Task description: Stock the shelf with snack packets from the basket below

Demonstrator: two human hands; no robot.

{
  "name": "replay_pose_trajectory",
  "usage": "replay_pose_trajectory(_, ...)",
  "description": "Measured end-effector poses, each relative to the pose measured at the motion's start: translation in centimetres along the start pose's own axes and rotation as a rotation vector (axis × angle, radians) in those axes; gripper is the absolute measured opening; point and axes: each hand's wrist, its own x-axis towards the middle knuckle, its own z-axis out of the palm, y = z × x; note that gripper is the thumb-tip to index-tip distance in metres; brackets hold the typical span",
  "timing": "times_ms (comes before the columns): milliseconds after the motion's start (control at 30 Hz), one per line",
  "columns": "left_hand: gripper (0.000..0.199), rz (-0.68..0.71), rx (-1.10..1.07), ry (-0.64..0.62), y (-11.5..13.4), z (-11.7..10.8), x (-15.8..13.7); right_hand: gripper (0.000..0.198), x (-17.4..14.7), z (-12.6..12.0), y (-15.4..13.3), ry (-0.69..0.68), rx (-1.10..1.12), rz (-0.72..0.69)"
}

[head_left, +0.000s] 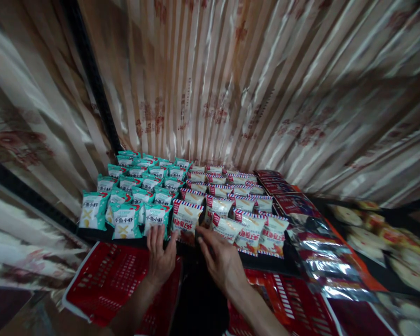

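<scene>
Rows of small snack bags stand upright on a dark shelf (276, 263). Teal-and-white bags (123, 220) fill the left side; white bags with striped tops and red lettering (248, 233) fill the middle. My left hand (160, 256) is open at the front edge, its fingers before a teal bag (157, 215) and its thumb by the lower edge of a front striped bag (186, 218). At that striped bag's right side is my right hand (220, 256), fingers bent but apart. Whether its fingertips touch the bag is hard to tell.
Red printed bags (114, 275) hang or lie below the shelf front. Farther right are dark red and silvery packets (325, 252), then blurred pale round packs (367, 240). A black post (94, 84) rises at left before the draped striped sheeting (210, 88).
</scene>
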Motion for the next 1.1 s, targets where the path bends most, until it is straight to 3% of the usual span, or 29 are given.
replay_pose_trajectory(67,0.061,0.057,-0.045,-0.031,0.8,0.4,0.0,0.033,3.1,-2.1,0.0,0.008,-0.106,-0.050)
replay_pose_trajectory(167,0.048,0.077,-0.076,-0.045,1.9,1.1,0.3,0.033,8.6,-3.5,0.7,-0.098,-0.315,-0.134)
replay_pose_trajectory(300,0.037,0.130,-0.066,-0.054,2.5,2.0,0.8,0.028,14.1,-2.5,1.7,-0.272,-0.481,-0.233)
replay_pose_trajectory(367,0.035,0.154,-0.063,-0.052,2.5,2.3,0.9,0.027,15.6,-1.8,2.1,-0.321,-0.540,-0.214)
replay_pose_trajectory(567,0.034,0.134,-0.075,-0.053,2.4,2.4,1.0,0.026,16.9,0.0,2.6,-0.400,-0.541,-0.068)
replay_pose_trajectory(867,0.037,0.129,-0.066,-0.102,2.3,2.9,0.6,0.026,16.8,0.8,1.8,-0.399,-0.504,-0.044)
replay_pose_trajectory(1000,0.035,0.088,-0.155,-0.053,3.1,0.4,2.3,0.027,17.2,-0.8,2.4,-0.362,-0.495,-0.028)
replay_pose_trajectory(1100,0.035,0.098,-0.237,-0.037,2.9,-2.4,7.1,0.028,17.9,-2.7,3.7,-0.300,-0.500,0.000)
